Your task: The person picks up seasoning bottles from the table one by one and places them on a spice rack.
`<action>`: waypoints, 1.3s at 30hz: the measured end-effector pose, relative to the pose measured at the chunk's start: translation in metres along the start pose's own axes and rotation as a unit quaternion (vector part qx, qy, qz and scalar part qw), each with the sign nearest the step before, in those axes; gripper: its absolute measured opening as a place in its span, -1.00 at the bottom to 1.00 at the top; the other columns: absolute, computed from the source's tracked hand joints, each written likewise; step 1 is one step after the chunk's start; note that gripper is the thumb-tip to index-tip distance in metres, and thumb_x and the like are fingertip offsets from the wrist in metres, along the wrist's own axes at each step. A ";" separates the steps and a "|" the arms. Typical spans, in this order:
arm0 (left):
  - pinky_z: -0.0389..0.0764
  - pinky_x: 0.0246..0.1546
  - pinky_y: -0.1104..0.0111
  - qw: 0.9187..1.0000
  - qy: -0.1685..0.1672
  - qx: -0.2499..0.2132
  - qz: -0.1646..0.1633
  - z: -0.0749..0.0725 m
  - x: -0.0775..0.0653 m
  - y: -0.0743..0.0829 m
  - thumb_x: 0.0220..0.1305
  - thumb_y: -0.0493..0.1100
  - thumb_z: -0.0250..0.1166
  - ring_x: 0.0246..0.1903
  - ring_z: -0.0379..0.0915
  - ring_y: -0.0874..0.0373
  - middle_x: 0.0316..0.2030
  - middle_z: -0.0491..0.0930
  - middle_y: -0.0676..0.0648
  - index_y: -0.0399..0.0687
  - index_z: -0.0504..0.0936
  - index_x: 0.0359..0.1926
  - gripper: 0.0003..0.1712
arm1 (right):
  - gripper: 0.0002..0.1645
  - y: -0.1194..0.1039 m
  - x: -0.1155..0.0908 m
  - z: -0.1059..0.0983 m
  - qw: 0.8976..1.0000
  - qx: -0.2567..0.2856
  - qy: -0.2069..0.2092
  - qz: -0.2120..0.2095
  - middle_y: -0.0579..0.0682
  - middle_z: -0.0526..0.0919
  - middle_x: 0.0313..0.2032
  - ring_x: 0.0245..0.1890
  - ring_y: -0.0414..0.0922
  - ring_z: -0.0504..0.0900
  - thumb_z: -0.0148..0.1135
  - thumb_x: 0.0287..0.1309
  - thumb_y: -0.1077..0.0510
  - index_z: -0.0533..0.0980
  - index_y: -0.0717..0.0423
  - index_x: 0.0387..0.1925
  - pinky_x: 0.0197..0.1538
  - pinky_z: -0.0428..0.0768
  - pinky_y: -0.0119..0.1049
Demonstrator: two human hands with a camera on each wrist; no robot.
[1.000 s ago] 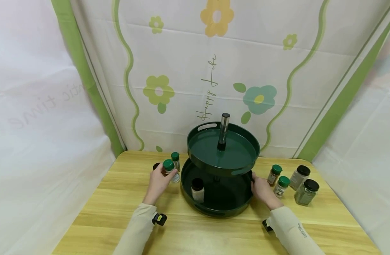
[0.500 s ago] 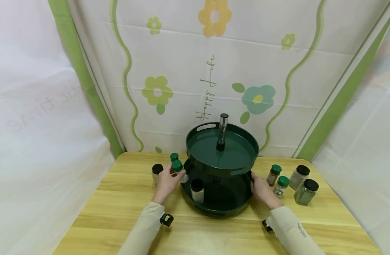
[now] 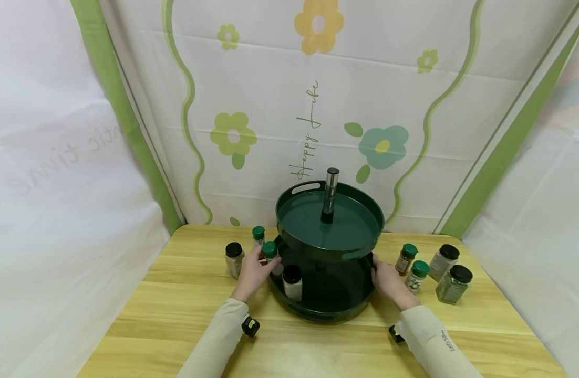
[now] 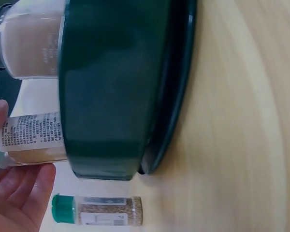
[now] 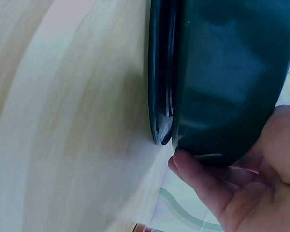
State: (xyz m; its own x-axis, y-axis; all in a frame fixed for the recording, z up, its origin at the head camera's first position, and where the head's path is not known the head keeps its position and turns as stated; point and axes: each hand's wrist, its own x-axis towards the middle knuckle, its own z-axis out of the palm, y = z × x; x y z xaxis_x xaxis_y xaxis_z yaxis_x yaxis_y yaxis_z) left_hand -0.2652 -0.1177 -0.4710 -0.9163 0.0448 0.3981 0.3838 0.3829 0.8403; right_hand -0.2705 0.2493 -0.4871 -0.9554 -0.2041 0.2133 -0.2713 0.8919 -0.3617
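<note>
My left hand [image 3: 253, 274] pinches a green-capped spice jar [image 4: 33, 133] between thumb and fingers. In the left wrist view, the jar's bottom end is hidden behind the wall of the lower tray [image 3: 341, 290], at its left edge. Just right of it, a black-capped jar [image 3: 293, 289] stands upright in this dark green tray. On the other side, my right hand [image 3: 390, 279] grips the lower tray's right rim; the right wrist view shows the thumb and fingers around the wall [image 5: 227, 96]. Above sits the upper tray [image 3: 303, 218], bare, with a metal post [image 3: 331, 194] through its middle.
On the wooden table [image 3: 308, 352], left of the trays, stand a black-capped jar [image 3: 234, 261] and a green-capped jar [image 3: 258, 234]. To the right are two green-capped jars [image 3: 405, 260] and two black-capped jars [image 3: 452, 286]. A printed curtain [image 3: 270, 94] hangs close behind.
My left hand has carried the green-capped spice jar rightward from the table to the lower tray's left edge, uncovering the black-capped jar behind. My right hand stays on the rim.
</note>
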 end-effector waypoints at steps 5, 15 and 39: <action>0.62 -0.24 0.28 1.000 -0.009 0.009 -0.002 0.002 -0.001 -0.003 0.13 -0.14 0.40 -0.20 0.57 0.03 -0.25 0.61 -0.07 -0.11 0.58 -0.19 -0.74 | -0.52 0.000 -0.001 0.000 1.000 0.003 -0.007 0.004 0.30 0.56 -0.51 -0.72 -0.02 0.48 0.00 0.25 0.36 0.29 0.53 0.18 -0.63 0.41 -0.21; 0.61 -0.32 0.30 0.999 -0.018 0.036 -0.007 0.003 -0.003 -0.004 0.14 -0.13 0.40 -0.24 0.58 0.03 -0.27 0.63 -0.08 -0.09 0.56 -0.22 -0.77 | -0.54 0.000 0.000 -0.001 1.000 0.011 -0.004 -0.002 0.28 0.55 -0.52 -0.72 -0.03 0.47 0.00 0.25 0.37 0.31 0.51 0.15 -0.64 0.40 -0.23; 0.53 -0.42 0.36 0.997 -0.041 0.068 0.000 0.006 -0.003 -0.013 0.09 -0.19 0.42 -0.36 0.53 0.09 -0.32 0.61 -0.07 -0.06 0.56 -0.28 -0.79 | -0.55 0.000 -0.001 0.001 1.000 0.014 -0.004 -0.008 0.20 0.52 -0.58 -0.74 -0.08 0.45 0.00 0.26 0.37 0.30 0.52 0.15 -0.65 0.38 -0.25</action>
State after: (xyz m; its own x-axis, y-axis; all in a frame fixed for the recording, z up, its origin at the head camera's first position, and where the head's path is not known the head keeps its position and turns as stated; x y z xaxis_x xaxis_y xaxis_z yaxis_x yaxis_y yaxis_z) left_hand -0.2684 -0.1169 -0.4855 -0.9250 0.1175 0.3614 0.3692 0.5036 0.7811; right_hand -0.2700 0.2490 -0.4880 -0.9519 -0.2207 0.2127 -0.2891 0.8769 -0.3841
